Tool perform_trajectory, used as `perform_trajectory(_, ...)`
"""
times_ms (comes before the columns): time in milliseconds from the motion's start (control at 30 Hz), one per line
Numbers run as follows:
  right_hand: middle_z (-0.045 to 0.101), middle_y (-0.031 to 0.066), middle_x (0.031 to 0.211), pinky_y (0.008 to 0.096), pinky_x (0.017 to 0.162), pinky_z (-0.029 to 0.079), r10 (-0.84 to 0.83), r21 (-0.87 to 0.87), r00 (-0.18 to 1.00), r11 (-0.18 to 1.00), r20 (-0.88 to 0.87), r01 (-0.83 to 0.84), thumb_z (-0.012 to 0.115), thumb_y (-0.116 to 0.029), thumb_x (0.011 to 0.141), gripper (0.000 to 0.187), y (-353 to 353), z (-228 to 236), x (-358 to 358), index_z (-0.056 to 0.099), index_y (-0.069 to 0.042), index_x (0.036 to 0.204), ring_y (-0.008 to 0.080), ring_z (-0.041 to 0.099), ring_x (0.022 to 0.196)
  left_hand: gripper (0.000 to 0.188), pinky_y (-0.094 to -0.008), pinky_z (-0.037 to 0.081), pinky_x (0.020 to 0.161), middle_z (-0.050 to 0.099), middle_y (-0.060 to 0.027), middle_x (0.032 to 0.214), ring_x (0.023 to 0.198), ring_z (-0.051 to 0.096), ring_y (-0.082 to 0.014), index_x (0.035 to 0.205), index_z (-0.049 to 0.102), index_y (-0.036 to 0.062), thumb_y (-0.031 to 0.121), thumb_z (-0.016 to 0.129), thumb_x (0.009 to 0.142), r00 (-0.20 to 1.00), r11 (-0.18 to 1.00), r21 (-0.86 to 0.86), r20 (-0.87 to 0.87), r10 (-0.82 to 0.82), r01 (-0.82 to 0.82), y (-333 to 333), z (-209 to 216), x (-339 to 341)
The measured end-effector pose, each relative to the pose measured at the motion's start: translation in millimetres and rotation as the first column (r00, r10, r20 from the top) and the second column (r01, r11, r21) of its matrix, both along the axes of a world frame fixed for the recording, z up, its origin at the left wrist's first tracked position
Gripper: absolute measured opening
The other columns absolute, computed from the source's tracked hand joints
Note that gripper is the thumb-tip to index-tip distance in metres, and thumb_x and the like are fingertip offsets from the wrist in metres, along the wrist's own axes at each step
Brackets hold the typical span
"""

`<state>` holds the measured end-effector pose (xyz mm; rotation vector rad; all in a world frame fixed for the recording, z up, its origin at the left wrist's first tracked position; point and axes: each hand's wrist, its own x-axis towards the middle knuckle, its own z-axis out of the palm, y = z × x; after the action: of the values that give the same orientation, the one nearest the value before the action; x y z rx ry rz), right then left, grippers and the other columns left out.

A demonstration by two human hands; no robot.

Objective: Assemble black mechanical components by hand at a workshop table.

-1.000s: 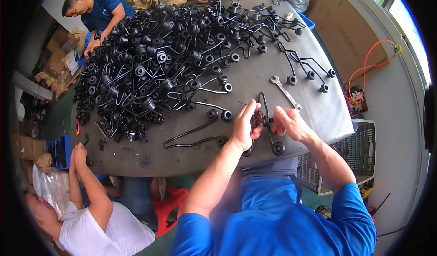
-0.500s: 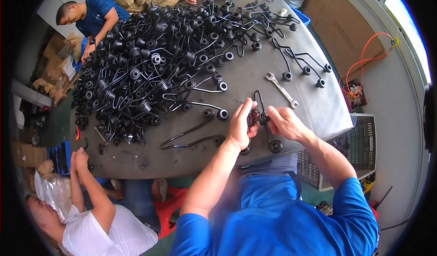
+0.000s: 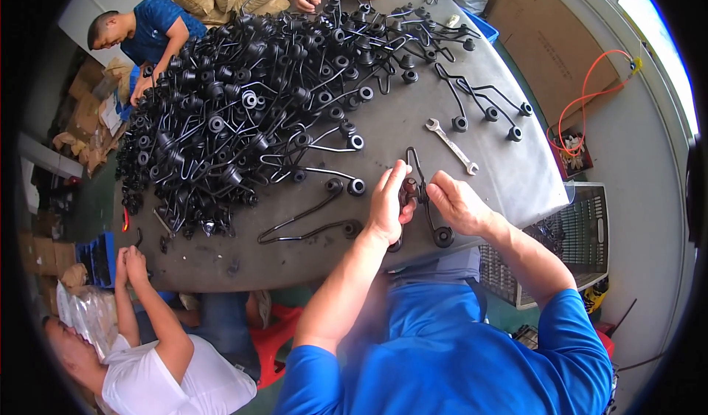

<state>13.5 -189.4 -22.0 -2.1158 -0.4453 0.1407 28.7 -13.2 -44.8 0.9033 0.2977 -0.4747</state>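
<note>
My left hand is closed around a black bent-wire bracket with rubber bushings, held upright over the table's near edge. The wire's looped end rises above my fingers, and one round bushing hangs at its lower end. Beside the wire, my right hand is curled with thumb and fingertips pressed together. Whatever sits in that pinch is hidden. To the left, a single bracket lies on the table. An open-ended wrench rests beyond my hands.
A big heap of similar black brackets covers the left and middle of the grey table. Several more brackets lie at far right. A grey plastic crate stands by my right elbow. Co-workers' hands are at the table's left and far sides.
My right hand has turned slightly into a tighter curl beside the bracket, and the dark piece at its fingertips no longer shows. My left hand keeps its hold. The view has shifted slightly.
</note>
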Motion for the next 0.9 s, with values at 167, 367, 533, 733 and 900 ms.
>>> perform_trajectory(167,0.060,0.0189,0.071,0.0444,0.064,0.048,-0.123,-0.008,0.957,0.992,-0.262,0.126,0.052,-0.028,0.100,0.030,8,8,2,0.054,-0.001,0.088,0.0387,0.061,0.070,0.047,-0.0223,0.026,0.037,0.054,-0.0026,0.078,0.046,0.044,-0.0098,0.119,0.052,0.0095,0.051,0.054,0.096,0.996,0.994,0.094,0.081,0.041,-0.049,0,6,-3)
perform_trajectory(367,0.067,0.0153,0.088,0.0440,0.074,0.052,-0.217,-0.306,0.929,0.900,0.300,0.309,0.065,-0.022,0.086,0.022,-28,9,24,0.063,-0.005,0.100,0.0368,0.065,0.084,0.042,-0.0237,0.034,0.040,0.056,-0.0046,0.081,0.051,0.049,-0.0111,0.124,0.048,0.0072,0.037,0.059,0.096,0.989,0.993,0.078,0.126,0.078,-0.088,13,-3,14)
perform_trajectory(533,0.065,0.0156,0.088,0.0423,0.075,0.052,-0.241,-0.433,0.917,0.824,0.319,0.367,0.067,-0.012,0.079,0.027,-48,-11,25,0.060,-0.004,0.104,0.0360,0.065,0.085,0.066,-0.0256,0.049,0.045,0.059,-0.0098,0.092,0.055,0.057,-0.0132,0.140,0.030,-0.0012,0.023,0.067,0.092,0.991,0.982,0.189,0.126,-0.039,0.015,20,-4,18)
perform_trajectory(733,0.065,0.0161,0.081,0.0432,0.075,0.052,-0.357,-0.422,0.931,0.834,0.077,0.355,0.062,-0.009,0.077,0.023,-41,4,31,0.061,-0.004,0.100,0.0363,0.065,0.080,0.065,-0.0268,0.054,0.050,0.064,-0.0124,0.094,0.060,0.064,-0.0154,0.143,0.029,0.0003,0.017,0.066,0.092,0.990,0.987,0.162,0.139,-0.009,-0.014,20,-5,16)
perform_trajectory(900,0.064,0.0186,0.076,0.0444,0.067,0.051,-0.229,-0.277,0.963,0.925,0.141,0.260,0.057,-0.010,0.086,0.017,-39,-3,14,0.057,-0.003,0.100,0.0382,0.064,0.072,0.060,-0.0251,0.053,0.050,0.062,-0.0109,0.091,0.061,0.063,-0.0133,0.142,0.032,0.0030,0.015,0.064,0.094,0.939,0.960,0.156,0.294,0.180,-0.233,10,7,15)
